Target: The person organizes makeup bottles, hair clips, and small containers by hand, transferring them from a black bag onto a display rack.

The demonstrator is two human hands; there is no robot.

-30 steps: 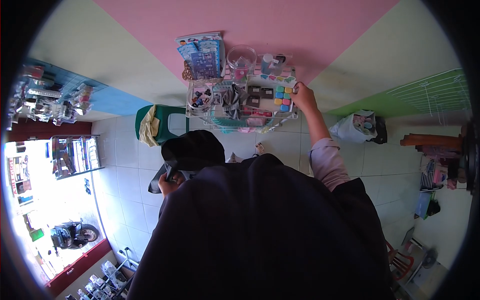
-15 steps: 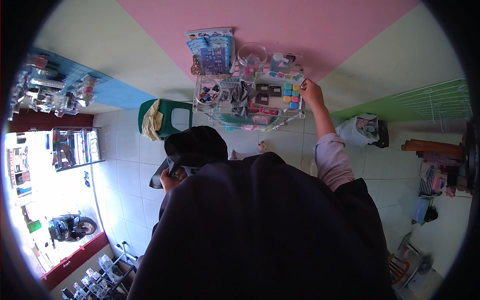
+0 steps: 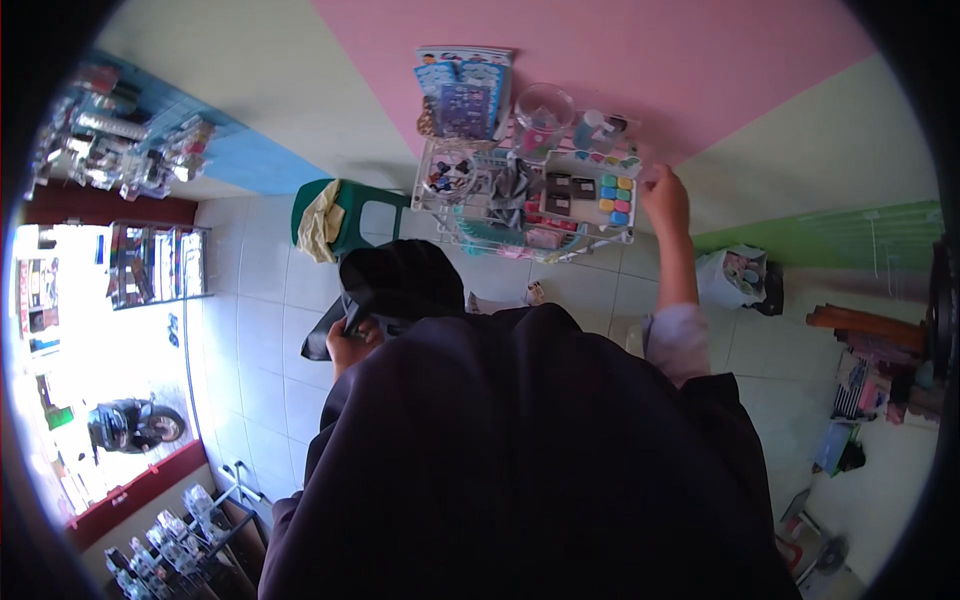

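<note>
My right hand (image 3: 668,198) is raised just beyond the right end of a white wire rack (image 3: 625,236). Its fingers are bent together, and whatever they may hold is too small to make out. Closest to it are a white tray (image 3: 586,218) and small coloured cases (image 3: 614,200) in yellow, blue, green and pink. Dark flat boxes (image 3: 570,188) lie beside those cases. Low on the left, my left hand (image 3: 352,343) is closed on a black bag-like item (image 3: 400,280) that hangs in front of my dark clothing.
A green stool (image 3: 345,225) with a cream cloth (image 3: 320,222) on it stands left of the rack. Booklets (image 3: 465,95) and a clear tub (image 3: 545,115) stand at its back. A white bag (image 3: 730,275) sits on the floor to the right. A doorway opens far left.
My right hand has moved away from the coloured cases, past the rack's right end. The view has shifted, so the rack appears farther right. My left hand keeps its hold.
</note>
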